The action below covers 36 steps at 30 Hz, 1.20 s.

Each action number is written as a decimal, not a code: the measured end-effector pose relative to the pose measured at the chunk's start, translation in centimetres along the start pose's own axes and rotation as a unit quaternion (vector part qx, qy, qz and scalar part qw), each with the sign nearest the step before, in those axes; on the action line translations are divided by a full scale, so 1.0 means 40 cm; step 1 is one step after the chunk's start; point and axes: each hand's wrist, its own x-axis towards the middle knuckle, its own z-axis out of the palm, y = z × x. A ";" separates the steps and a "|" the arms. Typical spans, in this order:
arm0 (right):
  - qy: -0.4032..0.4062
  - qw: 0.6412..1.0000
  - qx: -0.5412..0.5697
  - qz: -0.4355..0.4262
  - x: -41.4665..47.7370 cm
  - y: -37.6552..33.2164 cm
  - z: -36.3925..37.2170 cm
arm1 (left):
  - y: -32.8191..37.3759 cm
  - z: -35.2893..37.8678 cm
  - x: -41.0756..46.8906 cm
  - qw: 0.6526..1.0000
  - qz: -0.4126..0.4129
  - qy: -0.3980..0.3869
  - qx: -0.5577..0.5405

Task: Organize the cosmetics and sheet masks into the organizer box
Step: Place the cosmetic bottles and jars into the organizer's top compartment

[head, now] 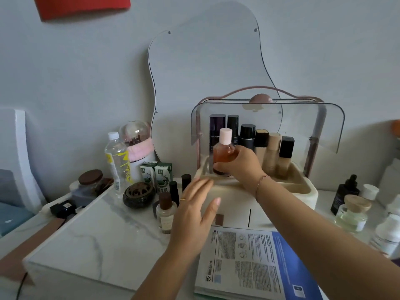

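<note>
The lower part of the amber bottle (224, 151) is hidden behind the fingers and the front wall of the organizer box (303, 187), so I cannot tell if it already stands on the tray floor. The left grip (194, 215) is blurred, and it covers one side of a small brown-capped bottle (165, 210) on the desk (97, 241). The sheet masks (249, 263) are cut off by the bottom edge, and the white bottles (387, 232) by the right edge. The small print on the labels is not readable.

The organizer box stands at the back of the desk with its clear lid (313, 122) raised. In its upper tray a row of dark and beige bottles (259, 144) stands upright along the back. The amber bottle, with a pink cap, is upright at the front left of this tray. The sheet masks lie flat on the desk just in front of the box.

The right grip (240, 163) reaches into the tray from the right and grasps the amber bottle around its body. The left grip is released: palm down, fingers spread, above the desk near the left front corner of the box, holding nothing.
</note>
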 end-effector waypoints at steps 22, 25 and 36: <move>-0.022 0.988 -0.149 0.033 -0.006 -0.026 0.030 | -0.013 0.017 -0.009 1.000 0.012 0.015 -0.014; -0.025 0.988 -0.154 0.024 -0.008 -0.015 0.018 | -0.011 0.010 -0.015 0.999 0.008 0.016 -0.044; 0.070 0.983 -0.145 -0.084 -0.124 0.012 -0.034 | -0.173 -0.031 -0.066 0.931 -0.326 0.130 -0.100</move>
